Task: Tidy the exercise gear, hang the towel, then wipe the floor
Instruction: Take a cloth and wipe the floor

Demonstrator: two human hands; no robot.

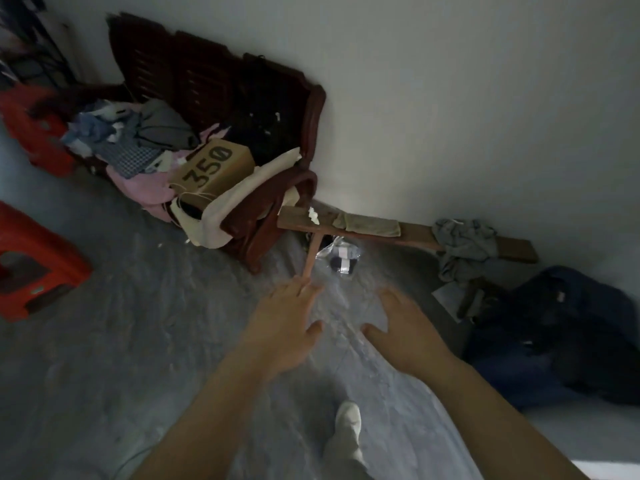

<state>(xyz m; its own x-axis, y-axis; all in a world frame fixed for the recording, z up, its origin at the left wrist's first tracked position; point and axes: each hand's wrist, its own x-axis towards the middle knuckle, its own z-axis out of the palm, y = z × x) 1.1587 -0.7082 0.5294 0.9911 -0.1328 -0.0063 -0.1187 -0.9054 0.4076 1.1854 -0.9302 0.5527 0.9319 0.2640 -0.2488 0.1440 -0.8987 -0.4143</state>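
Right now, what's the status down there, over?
Left hand and right hand open, empty. Olive towel on plank, untouched. Thin stick at left fingertips.

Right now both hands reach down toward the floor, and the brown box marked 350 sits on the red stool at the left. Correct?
Not quite. The head view shows the brown box on the clothes piled in the dark wooden chair, not on the red stool. Both the left hand and right hand do reach down.

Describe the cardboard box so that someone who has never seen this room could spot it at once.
Find the dark wooden chair standing against the white wall, heaped with clothes. The cardboard box lies on its seat, between a pink garment and a cream cloth. It is the only stiff, tan thing in the pile, with "350" printed large in dark figures.
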